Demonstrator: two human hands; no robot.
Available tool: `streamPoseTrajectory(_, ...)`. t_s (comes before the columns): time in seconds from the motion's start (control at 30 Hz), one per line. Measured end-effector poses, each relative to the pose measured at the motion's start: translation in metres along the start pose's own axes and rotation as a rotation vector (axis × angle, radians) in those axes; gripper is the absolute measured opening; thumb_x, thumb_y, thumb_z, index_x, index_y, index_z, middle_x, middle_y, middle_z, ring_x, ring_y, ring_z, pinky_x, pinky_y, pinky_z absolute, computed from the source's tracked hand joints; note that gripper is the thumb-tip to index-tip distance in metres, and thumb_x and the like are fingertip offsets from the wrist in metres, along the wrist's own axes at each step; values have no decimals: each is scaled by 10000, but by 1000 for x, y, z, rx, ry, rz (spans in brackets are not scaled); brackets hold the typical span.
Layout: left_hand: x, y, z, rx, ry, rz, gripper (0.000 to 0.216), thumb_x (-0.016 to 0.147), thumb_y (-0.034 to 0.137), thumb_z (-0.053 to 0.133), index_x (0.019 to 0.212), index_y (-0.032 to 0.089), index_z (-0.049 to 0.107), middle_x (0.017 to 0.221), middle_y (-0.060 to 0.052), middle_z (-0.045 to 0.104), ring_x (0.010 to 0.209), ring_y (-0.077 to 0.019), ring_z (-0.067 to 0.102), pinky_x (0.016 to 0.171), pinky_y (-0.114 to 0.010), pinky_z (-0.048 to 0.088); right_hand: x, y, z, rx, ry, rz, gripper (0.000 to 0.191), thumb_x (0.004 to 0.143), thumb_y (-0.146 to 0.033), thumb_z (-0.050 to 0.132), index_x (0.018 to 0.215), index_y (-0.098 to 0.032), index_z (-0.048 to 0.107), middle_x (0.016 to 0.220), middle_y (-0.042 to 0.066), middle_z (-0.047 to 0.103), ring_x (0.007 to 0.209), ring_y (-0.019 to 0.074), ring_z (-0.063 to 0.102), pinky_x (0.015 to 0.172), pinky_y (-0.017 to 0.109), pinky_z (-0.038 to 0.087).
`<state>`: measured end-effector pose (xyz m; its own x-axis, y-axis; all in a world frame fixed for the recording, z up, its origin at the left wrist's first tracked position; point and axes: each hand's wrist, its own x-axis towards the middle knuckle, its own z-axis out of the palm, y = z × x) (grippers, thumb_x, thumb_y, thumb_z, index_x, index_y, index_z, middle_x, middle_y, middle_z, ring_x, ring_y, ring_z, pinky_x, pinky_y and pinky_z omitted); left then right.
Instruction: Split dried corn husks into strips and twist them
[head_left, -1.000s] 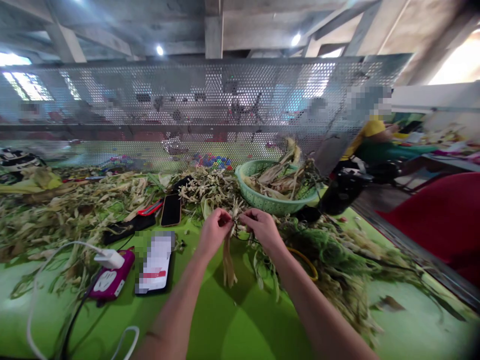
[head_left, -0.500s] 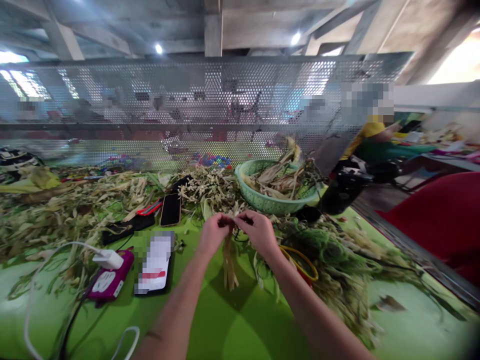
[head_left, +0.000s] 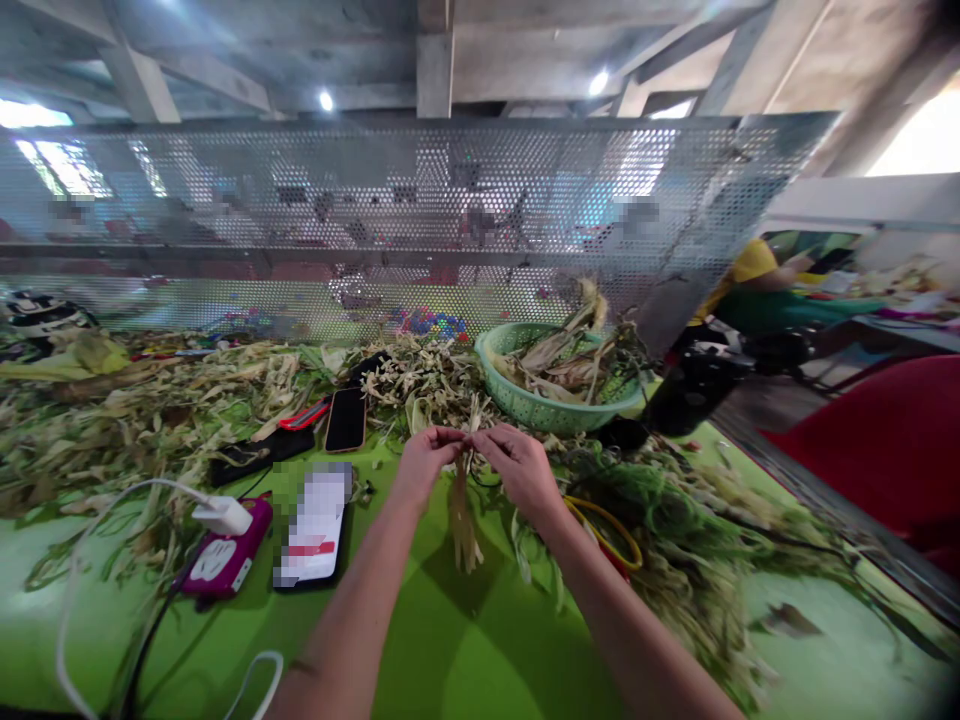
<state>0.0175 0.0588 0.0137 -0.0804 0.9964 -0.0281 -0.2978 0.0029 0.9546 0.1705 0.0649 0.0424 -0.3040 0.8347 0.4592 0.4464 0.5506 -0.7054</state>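
2 hands (head_left: pixel 421 470) (head_left: pixel 525 468) closer, 1 husk bdl (head_left: pixel 465 520)

Tan strips (head_left: pixel 463 515), bright green tabletop (head_left: pixel 480 660)

Workshop, concrete ceiling (head_left: pixel 510 42) at 12 o'clock, dried plant strips (head_left: pixel 161 415) heaped at 9 o'clock, yellow-sleeved co-worker (head_left: pixel 752 263) at 2 o'clock
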Motion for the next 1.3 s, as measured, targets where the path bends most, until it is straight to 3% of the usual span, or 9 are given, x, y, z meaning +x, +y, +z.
streamPoseTrajectory(0.13, 3, -5, -2, 44, -31, 64, 217, 601, 193, 737, 795, 140, 653, 778, -50, 685, 739, -158, 637, 756, -294, 489, 0, 8, 3, 54, -1, 58, 310, 888, -393, 490, 765, -181, 681, 676, 8, 593, 594, 136, 533, 541, 230, 399)
streamPoseTrajectory(0.27, 1, -2, 0, 278, 9, 188, 180, 648, 180, 702, 813, 147, 638, 762, -39, 670, 707, -149, 624, 699, -279, 494, 1, 15, 6, 57, 31, 27, 178, 844, -296, 547, 904, -202, 685, 803, 25, 659, 721, 171, 597, 650, 254, 455)
streamPoseTrajectory(0.4, -2, 2, 3, 460, 32, 309, 193, 690, 121, 649, 875, 164, 617, 811, -39, 673, 734, -145, 626, 694, -265, 489, 3, 16, 6, -16, 11, -31, 184, 808, -192, 574, 938, -221, 700, 875, 37, 676, 812, 184, 620, 749, 276, 463)
streamPoseTrajectory(0.57, -4, 0, 4, 588, 53, 394, 234, 708, 85, 628, 916, 191, 618, 861, -30, 684, 785, -148, 636, 724, -262, 486, 1, 12, 5, -178, -18, -53, 170, 822, -161, 570, 925, -224, 690, 886, 33, 672, 808, 176, 623, 721, 255, 451)
streamPoseTrajectory(0.73, -4, -2, 4, 492, 38, 326, 229, 704, 89, 631, 911, 186, 618, 858, -32, 687, 777, -148, 645, 720, -257, 491, -1, 7, 2, -461, -25, -140, 149, 889, -224, 510, 884, -203, 657, 856, 47, 639, 744, 163, 601, 645, 238, 403)
streamPoseTrajectory(0.9, -1, -2, 4, 232, -1, 202, 155, 724, 218, 660, 865, 166, 624, 821, -52, 673, 762, -158, 642, 741, -281, 498, 0, 7, 1, -636, -30, -270, 196, 928, -249, 449, 889, -196, 635, 829, 62, 624, 745, 167, 579, 672, 256, 380)
streamPoseTrajectory(1.03, -2, 3, 4, 43, -6, 77, 242, 658, 271, 734, 828, 145, 618, 748, -54, 668, 683, -154, 640, 729, -297, 498, 0, 7, 2, -636, -48, -305, 213, 940, -250, 425, 904, -196, 627, 836, 71, 623, 779, 172, 577, 699, 260, 389)
streamPoseTrajectory(1.3, -6, 9, 2, -21, 7, -54, 428, 542, 341, 822, 851, 121, 622, 736, -63, 688, 671, -157, 643, 665, -263, 458, -1, 4, 2, -476, -31, -299, 201, 941, -250, 425, 922, -194, 616, 874, 71, 614, 792, 174, 585, 725, 259, 417)
